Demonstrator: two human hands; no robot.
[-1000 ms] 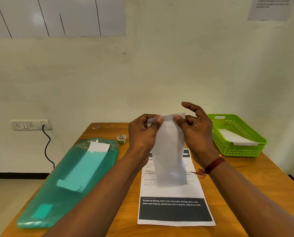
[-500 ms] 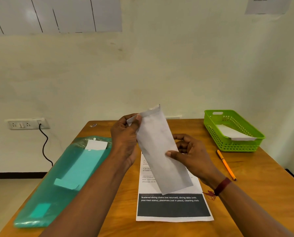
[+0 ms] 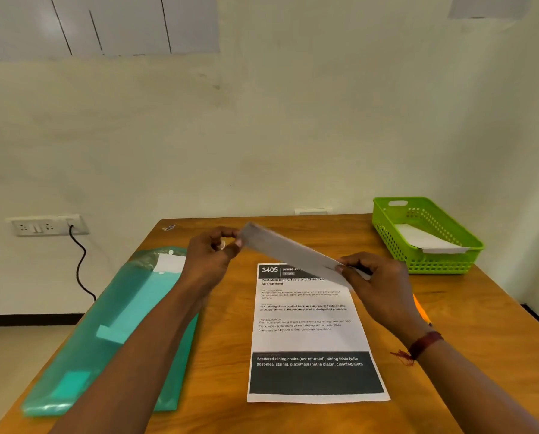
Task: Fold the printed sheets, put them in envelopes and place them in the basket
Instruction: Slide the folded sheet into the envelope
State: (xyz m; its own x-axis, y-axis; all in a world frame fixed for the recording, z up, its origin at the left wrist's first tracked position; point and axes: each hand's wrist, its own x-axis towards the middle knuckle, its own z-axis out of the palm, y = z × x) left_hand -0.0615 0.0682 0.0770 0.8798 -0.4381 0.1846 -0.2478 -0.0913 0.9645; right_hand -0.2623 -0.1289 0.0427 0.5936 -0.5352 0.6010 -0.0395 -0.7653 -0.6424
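Note:
A long white envelope (image 3: 288, 250) hangs tilted above the table, slanting down from left to right. My left hand (image 3: 211, 256) pinches its upper left end. My right hand (image 3: 376, 283) grips its lower right end. Below them a printed sheet (image 3: 312, 336), headed 3405, lies flat and unfolded on the wooden table (image 3: 481, 339). The green plastic basket (image 3: 431, 267) stands at the back right and holds a white envelope (image 3: 424, 241).
A teal plastic folder (image 3: 105, 333) with papers inside lies along the table's left side. An orange pen (image 3: 421, 311) shows behind my right wrist. A wall socket with a black cable (image 3: 80, 264) is at the left. The wall is close behind the table.
The envelope has swung from upright in front of me to nearly level and lower. My right hand slid from its top to its far end, and the whole printed sheet is now exposed.

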